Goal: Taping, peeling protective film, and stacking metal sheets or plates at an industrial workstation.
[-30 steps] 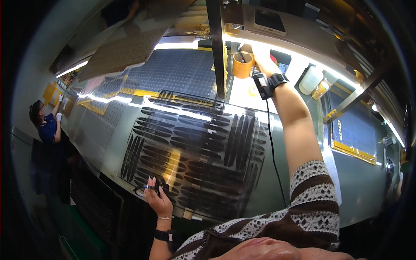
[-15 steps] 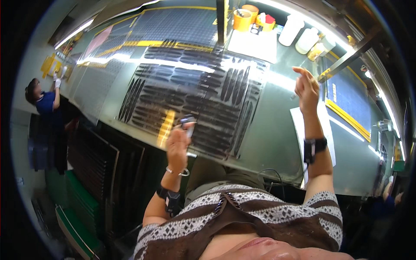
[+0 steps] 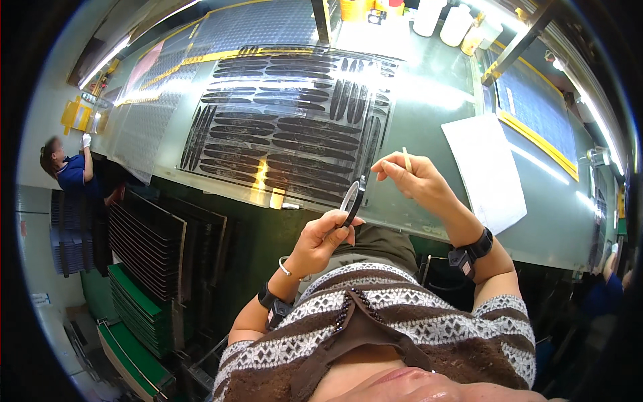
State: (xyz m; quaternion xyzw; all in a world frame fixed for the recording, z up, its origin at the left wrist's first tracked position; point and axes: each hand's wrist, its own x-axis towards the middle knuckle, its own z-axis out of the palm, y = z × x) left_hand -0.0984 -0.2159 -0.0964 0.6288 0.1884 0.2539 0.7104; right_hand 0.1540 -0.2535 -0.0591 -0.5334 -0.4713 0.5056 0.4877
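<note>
My left hand [image 3: 323, 240] holds a narrow roll of black tape [image 3: 353, 203] with a pale inside, gripped at its lower edge and tilted up before the bench's front edge. My right hand [image 3: 422, 181] is to its upper right, fingers bent, with a short pale stick [image 3: 406, 159] between them. Thumb and index finger come close together near the roll; whether they pinch anything else is too small to tell. Beyond my hands lies a clear sheet [image 3: 268, 114] covered with rows of long dark oval shapes.
White paper [image 3: 485, 175] lies right on the green-grey bench [image 3: 418, 127]. White bottles [image 3: 455, 25] and orange containers [image 3: 355, 9] stand at the back. A yellowish block [image 3: 276, 198] rests at the front edge. Below left are stacked racks [image 3: 144, 234]; a person [image 3: 70, 164] works far left.
Both hands have come together in front of me. My right hand dropped from the far right and now shows a pale stick; my left hand moved right with the tape roll.
</note>
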